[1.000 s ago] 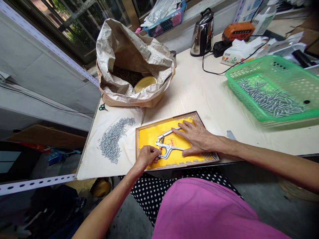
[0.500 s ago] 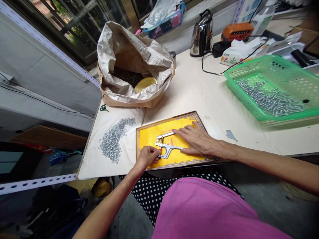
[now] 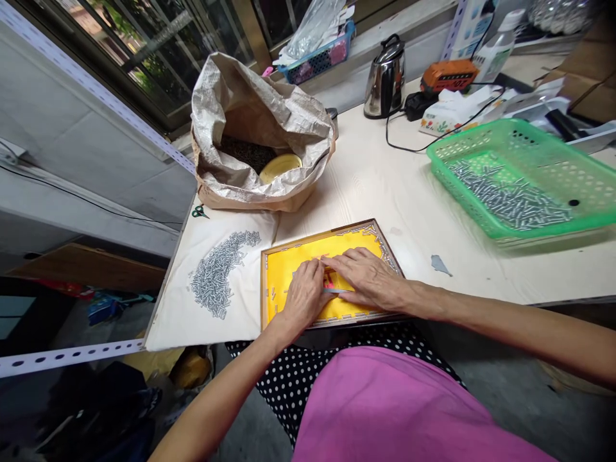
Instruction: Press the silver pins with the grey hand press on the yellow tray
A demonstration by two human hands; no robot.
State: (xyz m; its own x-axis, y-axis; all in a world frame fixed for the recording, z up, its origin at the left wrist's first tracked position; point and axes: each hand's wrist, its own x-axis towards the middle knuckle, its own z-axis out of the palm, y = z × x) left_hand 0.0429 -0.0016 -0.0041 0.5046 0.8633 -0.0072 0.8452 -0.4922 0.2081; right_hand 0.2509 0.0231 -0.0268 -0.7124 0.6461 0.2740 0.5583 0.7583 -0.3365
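A shallow tray (image 3: 264, 282) with a yellow lining lies at the table's front edge. Over its middle, my left hand (image 3: 307, 292) is curled around the head of a silver plier-like hand tool (image 3: 339, 290), hiding most of it. My right hand (image 3: 370, 279) grips the tool's two handles, fingers toward the left hand; the fingertips of both hands nearly meet. Small metal pins (image 3: 385, 247) line the tray's edges, with a few loose ones on the yellow at the left. Any piece within the tool's jaws is covered by my fingers.
To the left lies a heap of metal pins (image 3: 214, 276) on white cloth, with green scissors (image 3: 199, 212) behind. An open sack (image 3: 293, 199) stands behind the tray. At right is a green basket (image 3: 520, 234) of metal pins; a steel kettle (image 3: 384, 80) stands at the back.
My left hand has shifted right and forward, from pinching at the tool's lower jaw with something small and red to covering its head. My right hand remains on the handles.
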